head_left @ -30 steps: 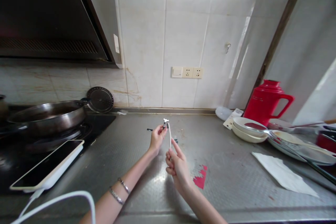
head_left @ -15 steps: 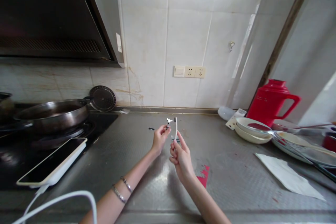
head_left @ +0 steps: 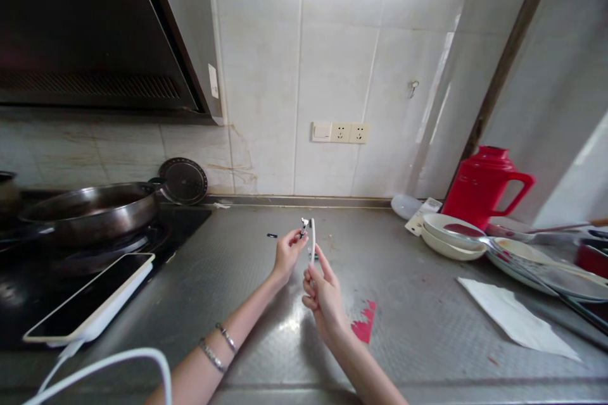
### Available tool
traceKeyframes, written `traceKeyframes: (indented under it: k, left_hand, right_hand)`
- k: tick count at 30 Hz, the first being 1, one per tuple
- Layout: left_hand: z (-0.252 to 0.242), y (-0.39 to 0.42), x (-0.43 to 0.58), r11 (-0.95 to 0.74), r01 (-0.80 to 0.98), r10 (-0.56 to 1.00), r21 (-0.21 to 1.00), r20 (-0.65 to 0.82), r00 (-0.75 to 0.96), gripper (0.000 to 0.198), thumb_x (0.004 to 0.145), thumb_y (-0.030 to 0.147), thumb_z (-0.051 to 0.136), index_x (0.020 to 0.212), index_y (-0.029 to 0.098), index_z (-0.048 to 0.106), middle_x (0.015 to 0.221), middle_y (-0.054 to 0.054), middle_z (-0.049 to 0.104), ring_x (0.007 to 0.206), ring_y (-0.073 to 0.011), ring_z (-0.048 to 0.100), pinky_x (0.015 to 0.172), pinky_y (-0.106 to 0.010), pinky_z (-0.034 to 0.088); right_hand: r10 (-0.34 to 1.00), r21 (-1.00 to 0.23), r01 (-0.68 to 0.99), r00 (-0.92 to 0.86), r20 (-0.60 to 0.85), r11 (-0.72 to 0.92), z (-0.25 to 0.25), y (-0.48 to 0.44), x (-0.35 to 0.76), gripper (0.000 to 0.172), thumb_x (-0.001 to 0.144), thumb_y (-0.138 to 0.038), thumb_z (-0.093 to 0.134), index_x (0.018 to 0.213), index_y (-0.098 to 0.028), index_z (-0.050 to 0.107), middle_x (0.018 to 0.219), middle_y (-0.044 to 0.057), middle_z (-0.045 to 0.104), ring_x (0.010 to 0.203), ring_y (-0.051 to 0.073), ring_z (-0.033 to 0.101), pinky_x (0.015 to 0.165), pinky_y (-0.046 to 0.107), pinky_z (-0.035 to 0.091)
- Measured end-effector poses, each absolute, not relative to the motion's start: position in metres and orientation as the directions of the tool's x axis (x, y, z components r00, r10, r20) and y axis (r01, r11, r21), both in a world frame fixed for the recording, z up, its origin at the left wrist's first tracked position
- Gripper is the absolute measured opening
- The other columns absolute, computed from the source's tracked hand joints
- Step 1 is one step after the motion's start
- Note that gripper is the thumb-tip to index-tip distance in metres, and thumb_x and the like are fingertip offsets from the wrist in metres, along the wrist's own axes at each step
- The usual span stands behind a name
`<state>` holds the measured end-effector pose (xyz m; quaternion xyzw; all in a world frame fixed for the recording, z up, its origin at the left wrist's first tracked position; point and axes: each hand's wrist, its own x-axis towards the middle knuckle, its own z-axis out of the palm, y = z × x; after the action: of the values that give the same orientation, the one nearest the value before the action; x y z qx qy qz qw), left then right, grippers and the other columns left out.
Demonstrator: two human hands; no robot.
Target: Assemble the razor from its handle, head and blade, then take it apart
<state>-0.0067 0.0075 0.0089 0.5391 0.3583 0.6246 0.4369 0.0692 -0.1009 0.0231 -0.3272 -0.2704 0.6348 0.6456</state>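
My left hand point(head_left: 286, 257) pinches a small silver-and-black piece point(head_left: 304, 225) with a knobbed, branching top; its exact kind is too small to make out. In my right hand point(head_left: 325, 300) is a white toothbrush point(head_left: 313, 242), held upright by its handle with the index finger stretched along it. Its dark bristles face left, right beside the silver top; whether they touch it I cannot tell. On the counter left of my left hand lies a small black piece point(head_left: 272, 235). Something small and greenish behind the toothbrush is mostly hidden by my right hand.
The metal counter point(head_left: 228, 304) bears a torn red scrap point(head_left: 365, 326) and a white napkin point(head_left: 515, 319). Stacked bowls point(head_left: 451, 250), plates and a red thermos point(head_left: 482, 183) stand right. Leftward are a cabled phone point(head_left: 90, 297) and a pan point(head_left: 95, 212) on the stove.
The toothbrush has shifted left, its bristled head now close against the silver piece. My right hand moved slightly left with it. The view has shifted a little too.
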Motion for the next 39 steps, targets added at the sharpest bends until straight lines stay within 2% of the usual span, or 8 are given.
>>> traceKeyframes:
  k: [8, 14, 20, 29, 31, 34, 37, 39]
  left_hand:
    - [0.008, 0.01, -0.009, -0.347, -0.148, 0.938, 0.926, 0.345, -0.045, 0.03, 0.065, 0.035, 0.068, 0.087, 0.014, 0.069, 0.068, -0.003, 0.064, 0.059, -0.0115, 0.052, 0.057, -0.022, 0.039]
    - [0.008, 0.011, -0.01, -0.363, -0.122, 0.932, 0.924, 0.36, -0.047, 0.033, 0.067, 0.036, 0.065, 0.092, 0.013, 0.069, 0.066, -0.002, 0.061, 0.057, -0.01, 0.048, 0.053, -0.021, 0.035]
    - [0.007, 0.012, -0.011, -0.357, -0.135, 0.933, 0.925, 0.359, -0.01, 0.04, 0.069, 0.041, 0.064, 0.096, 0.012, 0.068, 0.063, -0.001, 0.057, 0.056, -0.0095, 0.045, 0.05, -0.02, 0.032]
    - [0.009, 0.013, -0.013, -0.361, -0.211, 0.927, 0.908, 0.374, 0.024, 0.034, 0.078, 0.043, 0.054, 0.092, 0.013, 0.064, 0.054, 0.004, 0.043, 0.048, -0.006, 0.036, 0.046, -0.018, 0.028]
    - [0.01, 0.013, -0.015, -0.284, -0.313, 0.945, 0.906, 0.319, 0.067, 0.033, 0.078, 0.043, 0.054, 0.087, 0.012, 0.062, 0.05, 0.005, 0.038, 0.043, -0.0052, 0.032, 0.041, -0.018, 0.024]
    - [0.014, 0.01, -0.016, -0.096, -0.464, 0.958, 0.88, 0.209, 0.198, 0.03, 0.075, 0.043, 0.056, 0.08, 0.013, 0.058, 0.048, 0.008, 0.031, 0.038, -0.0039, 0.023, 0.036, -0.017, 0.016]
    - [0.02, 0.005, -0.017, 0.053, -0.53, 0.933, 0.846, 0.147, 0.329, 0.028, 0.075, 0.041, 0.056, 0.078, 0.014, 0.054, 0.048, 0.009, 0.026, 0.036, -0.0031, 0.019, 0.033, -0.016, 0.011]
    - [0.023, 0.002, -0.016, 0.121, -0.54, 0.909, 0.833, 0.125, 0.397, 0.026, 0.077, 0.04, 0.054, 0.077, 0.014, 0.053, 0.048, 0.009, 0.025, 0.035, -0.0028, 0.017, 0.032, -0.015, 0.009]
  right_hand:
    - [0.997, -0.763, -0.646, 0.045, -0.07, -0.024, 0.028, -0.098, 0.081, 0.072, 0.066, -0.031, 0.068, 0.132, -0.029, 0.039, 0.06, -0.007, 0.042, 0.042, 0.002, 0.024, 0.037, 0.014, 0.012]
    - [0.991, -0.781, -0.612, -0.045, -0.124, -0.125, 0.026, -0.102, 0.086, 0.07, 0.068, -0.03, 0.066, 0.132, -0.029, 0.039, 0.06, -0.007, 0.043, 0.041, 0.002, 0.025, 0.037, 0.014, 0.011]
    - [0.994, -0.767, -0.635, -0.032, -0.1, -0.097, 0.032, -0.095, 0.095, 0.067, 0.069, -0.028, 0.065, 0.131, -0.03, 0.04, 0.06, -0.007, 0.043, 0.041, 0.002, 0.025, 0.037, 0.013, 0.012]
    - [0.994, -0.83, -0.548, -0.049, -0.095, -0.106, 0.028, -0.107, 0.098, 0.068, 0.069, -0.035, 0.064, 0.132, -0.029, 0.04, 0.06, -0.007, 0.042, 0.041, 0.003, 0.022, 0.037, 0.015, 0.011]
    - [1.0, -0.895, -0.447, 0.005, -0.018, -0.014, 0.031, -0.098, 0.11, 0.063, 0.072, -0.04, 0.06, 0.131, -0.027, 0.042, 0.058, -0.007, 0.04, 0.041, 0.003, 0.021, 0.038, 0.016, 0.011]
    - [0.977, -0.973, -0.114, 0.094, 0.192, 0.202, 0.037, -0.077, 0.133, 0.057, 0.073, -0.044, 0.058, 0.124, -0.018, 0.053, 0.051, -0.007, 0.036, 0.043, 0.005, 0.023, 0.04, 0.019, 0.015]
    - [0.907, -0.896, 0.233, 0.105, 0.409, 0.377, 0.037, -0.06, 0.151, 0.05, 0.075, -0.045, 0.055, 0.116, -0.016, 0.061, 0.051, -0.004, 0.042, 0.047, 0.007, 0.027, 0.043, 0.02, 0.021]
    - [0.883, -0.833, 0.377, 0.076, 0.464, 0.405, 0.033, -0.055, 0.157, 0.047, 0.078, -0.044, 0.051, 0.117, -0.019, 0.061, 0.055, -0.002, 0.05, 0.047, 0.008, 0.027, 0.044, 0.02, 0.022]
